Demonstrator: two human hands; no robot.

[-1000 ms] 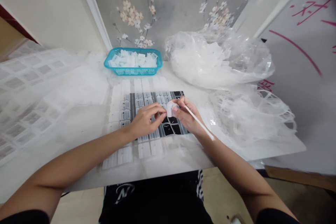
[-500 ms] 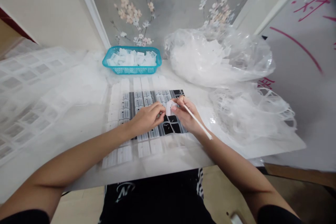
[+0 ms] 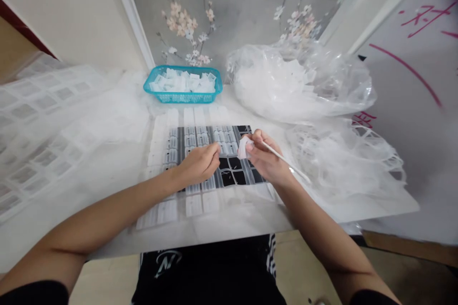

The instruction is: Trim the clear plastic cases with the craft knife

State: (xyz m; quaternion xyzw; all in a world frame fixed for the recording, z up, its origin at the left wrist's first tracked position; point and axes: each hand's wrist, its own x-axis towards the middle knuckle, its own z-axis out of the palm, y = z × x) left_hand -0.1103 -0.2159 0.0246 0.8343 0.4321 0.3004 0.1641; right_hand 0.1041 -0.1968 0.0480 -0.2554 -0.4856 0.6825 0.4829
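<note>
My right hand (image 3: 266,159) is closed on a small white plastic piece (image 3: 245,147) at its fingertips and also holds a thin white stick (image 3: 286,161) that slants back toward my wrist. My left hand (image 3: 198,164) rests with curled, pinched fingers on a black grid tray (image 3: 234,171) in front of me; what its fingertips hold, if anything, is too small to make out. Rows of small clear plastic parts (image 3: 195,136) fill much of that tray, while several cells near my right hand show bare black.
A teal basket (image 3: 182,96) of white pieces stands at the back of the white table (image 3: 107,171). A large clear plastic bag (image 3: 296,81) of white parts and crumpled plastic webbing (image 3: 343,162) lie on the right. Clear blister sheets (image 3: 39,124) cover the left side.
My hands have separated: the right hand drew the white piece a little to the right and up, and the stick now lies flatter. The left hand stayed on the tray.
</note>
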